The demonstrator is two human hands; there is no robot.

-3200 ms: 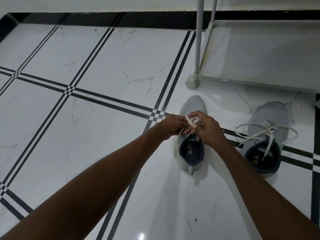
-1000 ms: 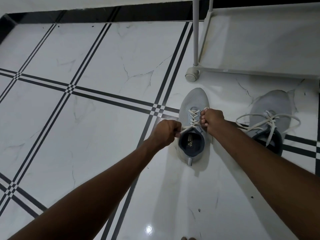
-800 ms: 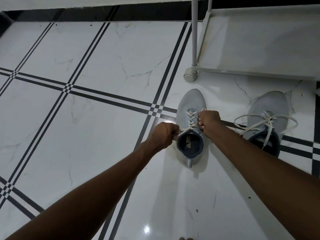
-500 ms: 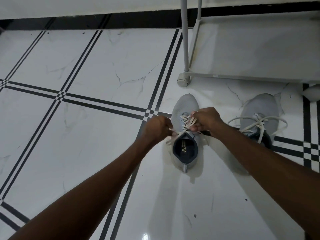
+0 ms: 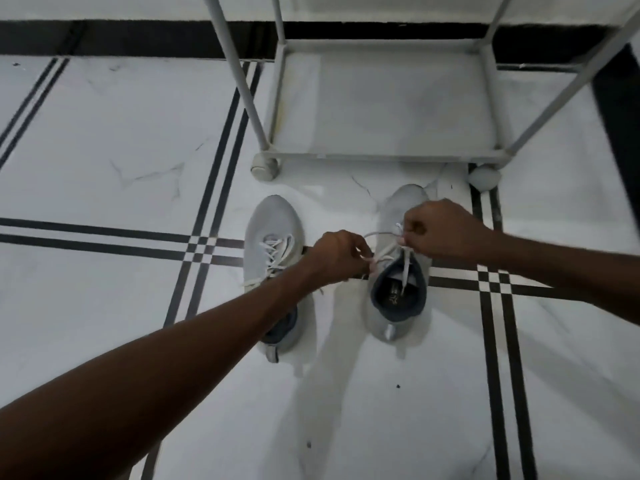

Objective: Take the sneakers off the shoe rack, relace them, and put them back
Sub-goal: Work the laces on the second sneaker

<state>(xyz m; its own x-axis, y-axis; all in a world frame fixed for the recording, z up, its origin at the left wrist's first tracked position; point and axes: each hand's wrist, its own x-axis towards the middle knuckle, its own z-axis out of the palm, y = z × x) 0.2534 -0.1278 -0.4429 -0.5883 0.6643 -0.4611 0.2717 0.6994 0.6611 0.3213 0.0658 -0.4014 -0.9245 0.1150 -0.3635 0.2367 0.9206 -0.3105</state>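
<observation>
Both sneakers sit on the floor [image 5: 104, 140] in front of the shoe rack [image 5: 381, 155], toes pointing at it, so I can reach down from behind the heels and work with the openings facing me. I am on the right sneaker [image 5: 398, 292] now. My left hand [image 5: 337, 256] has its fingers [image 5: 360, 252] pinched on one end of the lace [image 5: 382, 249] near the left side of the opening, and my right hand [image 5: 440, 230] is clenched on the other end over the tongue, so the cord runs between my two fists. One loose tail hangs down into the dark opening. I judge I am pulling the ends apart to take up slack before tying.

The left sneaker [image 5: 273, 244] lies just beside it, its lace crossed up the front with a loose end trailing off; my left forearm passes over its heel. The bottom shelf of the rack looks bare, and its two front feet stand near the toes. Nothing blocks the way back to it except the upright poles.
</observation>
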